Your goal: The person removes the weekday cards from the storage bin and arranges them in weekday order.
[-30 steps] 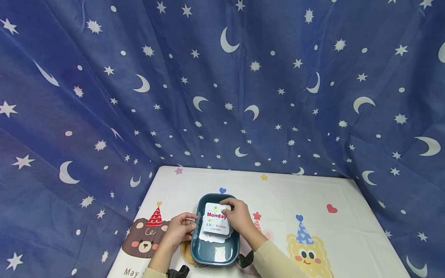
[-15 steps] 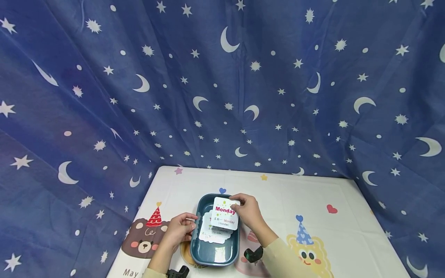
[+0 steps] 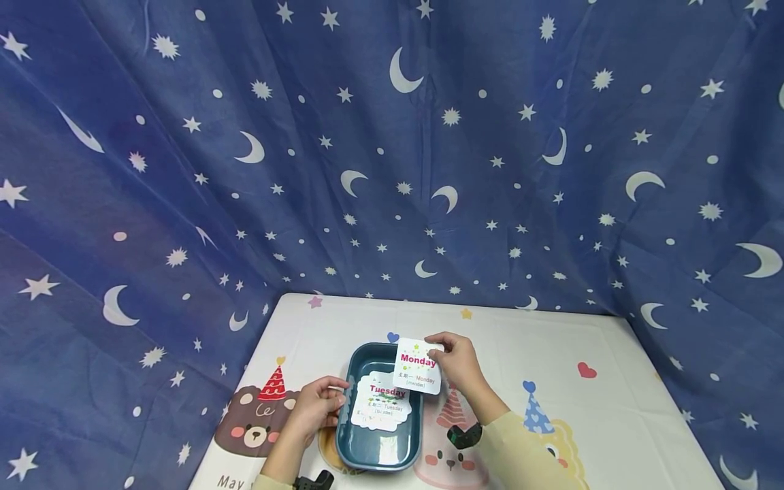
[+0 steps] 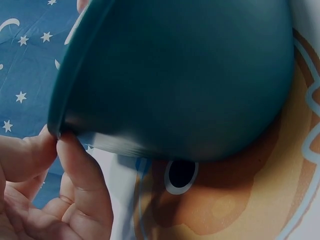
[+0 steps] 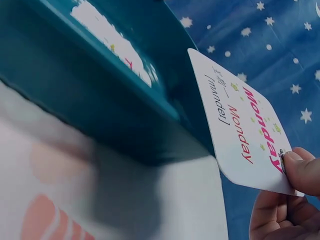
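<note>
A white flash card reading "Monday" (image 3: 418, 374) is pinched at its right edge by my right hand (image 3: 459, 362), above the right rim of a teal plastic basin (image 3: 367, 452). In the right wrist view the card (image 5: 235, 125) stands tilted beside the basin's wall (image 5: 100, 95), with thumb and fingers on one corner. Inside the basin lies a stack of white cards with "Tuesday" (image 3: 387, 407) on top. My left hand (image 3: 315, 408) pinches the basin's left rim; in the left wrist view its thumb and fingertip meet at the rim of the basin (image 4: 175, 75).
A white tablecloth (image 3: 520, 340) printed with cartoon animals, hearts and stars covers the table. Behind it and at the sides hangs a blue curtain (image 3: 392, 204) with moons and stars. Black straps with small devices sit at both wrists.
My right hand has lifted the Monday card off the stack and moved it right and away, over the basin's rim. The Tuesday card has come into view. The left hand stays put.
</note>
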The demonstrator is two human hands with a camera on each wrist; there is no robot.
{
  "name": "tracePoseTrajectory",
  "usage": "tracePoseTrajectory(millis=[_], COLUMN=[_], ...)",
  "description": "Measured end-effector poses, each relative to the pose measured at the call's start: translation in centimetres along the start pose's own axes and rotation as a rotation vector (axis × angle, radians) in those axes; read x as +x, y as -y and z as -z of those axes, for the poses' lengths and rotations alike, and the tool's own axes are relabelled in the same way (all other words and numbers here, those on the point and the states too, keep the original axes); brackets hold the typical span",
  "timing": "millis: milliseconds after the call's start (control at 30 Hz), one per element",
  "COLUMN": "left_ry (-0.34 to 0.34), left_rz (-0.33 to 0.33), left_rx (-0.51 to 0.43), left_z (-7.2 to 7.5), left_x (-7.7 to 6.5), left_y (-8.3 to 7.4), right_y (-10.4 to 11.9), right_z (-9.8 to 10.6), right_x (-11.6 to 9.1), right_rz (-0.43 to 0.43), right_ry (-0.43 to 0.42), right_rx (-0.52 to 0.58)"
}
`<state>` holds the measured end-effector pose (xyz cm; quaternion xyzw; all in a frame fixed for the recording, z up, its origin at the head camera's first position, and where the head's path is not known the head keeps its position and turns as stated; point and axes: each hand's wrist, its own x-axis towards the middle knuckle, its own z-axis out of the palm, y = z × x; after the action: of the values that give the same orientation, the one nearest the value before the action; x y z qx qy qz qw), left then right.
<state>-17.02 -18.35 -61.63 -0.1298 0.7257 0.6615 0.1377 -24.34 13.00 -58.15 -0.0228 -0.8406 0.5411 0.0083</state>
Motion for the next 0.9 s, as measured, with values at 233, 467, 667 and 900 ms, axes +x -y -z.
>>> tracePoseTrajectory(millis=[233, 467, 667, 900], left_ry=[0.003, 0.004, 0.003, -0.001], left_rz=[0.002, 0.002, 0.007, 0.011], left_rx=[0.000, -0.001, -0.001, -0.003], left_z=[0.0, 0.1, 0.2, 0.2], left_x=[-0.1, -0.1, -0.1, 0.0], left_y=[-0.1, -0.3, -0.3, -0.1], right_y=[-0.9, -2.1, -2.9, -3.5], right_z=[1.7, 3.0, 4.1, 5.1], right_x=[1.4, 2.4, 3.1, 3.9], right_rz=[-0.023, -0.058, -0.048, -0.073], right_ry=[-0.004, 0.007, 0.032, 0.035], right_rx=[-0.039, -0.051, -0.072, -0.085])
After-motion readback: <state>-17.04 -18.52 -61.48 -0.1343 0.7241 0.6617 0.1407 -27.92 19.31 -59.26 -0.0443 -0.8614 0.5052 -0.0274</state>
